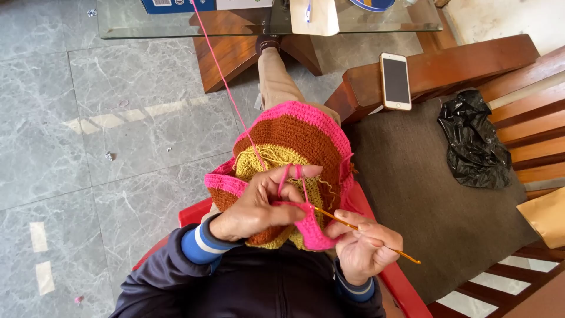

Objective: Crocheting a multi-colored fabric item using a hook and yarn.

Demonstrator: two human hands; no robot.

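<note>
While the fingers of the left hand (256, 206) are bent around the pink edge of the crochet piece (291, 159), the pink yarn strand (226, 82) runs over the raised forefinger and is kept under light tension there. The right hand (366, 244) pinches the golden crochet hook (359, 229) between thumb and first fingers, closed on its shaft; the tip goes into the pink border just beside the left thumb, and the tail end sticks out past the hand.

This crochet piece lies on the person's lap and over one leg, with bands of pink, brown and mustard yellow. I judge it is light, soft and floppy, with no stiffness of its own, so it needs support near the working stitch; the edge close to the hook seems the good place to hold it. The yarn looks thin and could slip or snag easily.

Further out, the strand rises to the glass table (118, 29), where a blue box (176, 6) stands; what is inside, I cannot tell. On the wooden bench at the right lie a smartphone (395, 81) and a crumpled black plastic bag (474, 144), whose content is hidden. The person sits on a red chair (406, 288).
</note>
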